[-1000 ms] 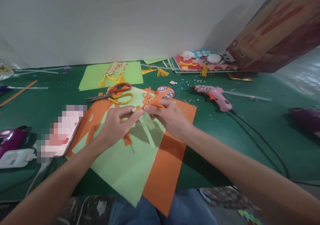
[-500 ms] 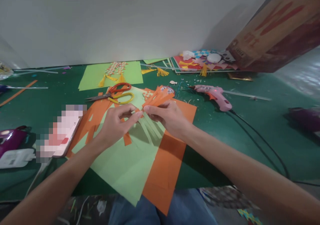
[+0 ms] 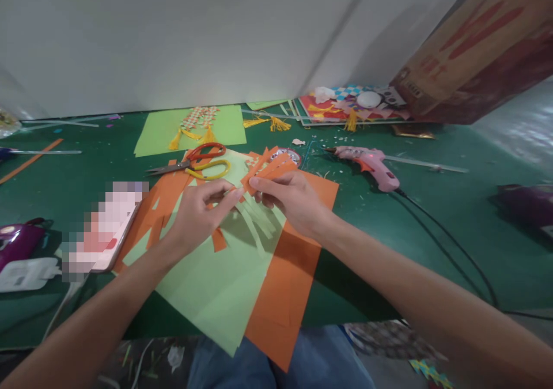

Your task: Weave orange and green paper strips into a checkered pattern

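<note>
Orange paper strips (image 3: pixel 274 168) fan out from between the thumb and fingers of my right hand (image 3: pixel 298 201). My left hand (image 3: pixel 205 207) is pinched close beside it, its fingertips on the woven end of the strips. Pale green paper strips (image 3: pixel 256 222) hang from the same place, toward me. Under both hands lie a pale green sheet (image 3: pixel 216 297) and an orange sheet (image 3: pixel 280 297). Scissors (image 3: pixel 199 163) with one red and one yellow handle rest just beyond my left hand. The exact grip of the fingertips is partly hidden.
A pink glue gun (image 3: pixel 369 161) lies to the right, its cord trailing toward me. On the left are a phone (image 3: pixel 116 227) and a white charger (image 3: pixel 28 274). A woven piece with yellow tassels (image 3: pixel 203 119) sits at the back, and a paper bag (image 3: pixel 470 60) stands behind right.
The orange strips in my right hand have spread into a wider fan and shifted slightly. Both hands stay almost in place.
</note>
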`<control>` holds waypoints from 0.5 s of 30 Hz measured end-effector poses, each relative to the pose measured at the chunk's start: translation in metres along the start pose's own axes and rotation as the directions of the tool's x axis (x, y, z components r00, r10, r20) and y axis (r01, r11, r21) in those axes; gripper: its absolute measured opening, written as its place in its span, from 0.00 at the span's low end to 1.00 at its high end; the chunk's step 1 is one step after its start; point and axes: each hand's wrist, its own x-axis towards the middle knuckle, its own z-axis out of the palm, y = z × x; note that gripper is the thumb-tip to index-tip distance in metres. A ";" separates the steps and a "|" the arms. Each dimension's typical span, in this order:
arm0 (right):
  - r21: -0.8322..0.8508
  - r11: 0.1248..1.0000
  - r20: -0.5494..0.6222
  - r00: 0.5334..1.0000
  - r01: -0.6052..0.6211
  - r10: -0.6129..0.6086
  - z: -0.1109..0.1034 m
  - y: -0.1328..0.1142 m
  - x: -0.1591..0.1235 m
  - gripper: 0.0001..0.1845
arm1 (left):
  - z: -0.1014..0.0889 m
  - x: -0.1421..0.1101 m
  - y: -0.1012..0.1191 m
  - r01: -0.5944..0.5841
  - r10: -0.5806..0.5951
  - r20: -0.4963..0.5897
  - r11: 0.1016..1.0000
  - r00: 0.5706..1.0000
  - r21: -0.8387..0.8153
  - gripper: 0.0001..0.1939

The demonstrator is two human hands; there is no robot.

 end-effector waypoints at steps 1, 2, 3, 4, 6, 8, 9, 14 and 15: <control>-0.001 1.000 -0.002 1.000 0.001 -0.001 0.000 0.000 0.000 0.15 | 0.000 0.000 0.000 0.006 -0.006 -0.001 1.000 1.000 0.006 0.12; -0.003 1.000 -0.004 1.000 0.005 -0.005 0.000 0.000 0.000 0.15 | 0.000 0.000 0.000 0.010 -0.010 -0.005 1.000 1.000 0.013 0.12; -0.007 1.000 -0.005 1.000 0.010 -0.010 -0.001 0.000 0.000 0.15 | 0.000 -0.001 0.000 0.013 -0.012 -0.010 1.000 1.000 0.020 0.12; -0.009 1.000 -0.006 1.000 0.015 -0.015 -0.001 0.001 0.000 0.15 | 0.000 -0.001 -0.001 0.015 -0.014 -0.017 1.000 1.000 0.026 0.12; -0.006 1.000 -0.012 1.000 0.022 -0.022 0.000 0.001 0.000 0.16 | 0.001 -0.002 -0.002 0.013 -0.012 -0.035 0.999 0.999 0.031 0.12; 0.004 1.000 -0.017 1.000 0.020 -0.020 0.000 0.001 0.000 0.16 | 0.001 -0.002 -0.003 0.013 -0.011 -0.049 0.999 0.999 0.030 0.12; 0.009 1.000 -0.019 1.000 0.019 -0.019 0.000 0.001 0.000 0.16 | 0.001 -0.002 -0.003 0.010 -0.008 -0.057 1.000 0.998 0.030 0.12; 0.006 1.000 -0.013 1.000 0.024 -0.024 0.001 0.000 -0.001 0.15 | 0.001 -0.002 -0.005 -0.006 0.010 -0.068 0.999 0.998 0.051 0.12; 0.000 1.000 -0.009 1.000 0.023 -0.023 0.001 0.000 -0.001 0.15 | 0.000 -0.002 -0.005 -0.011 0.015 -0.068 0.998 0.998 0.059 0.13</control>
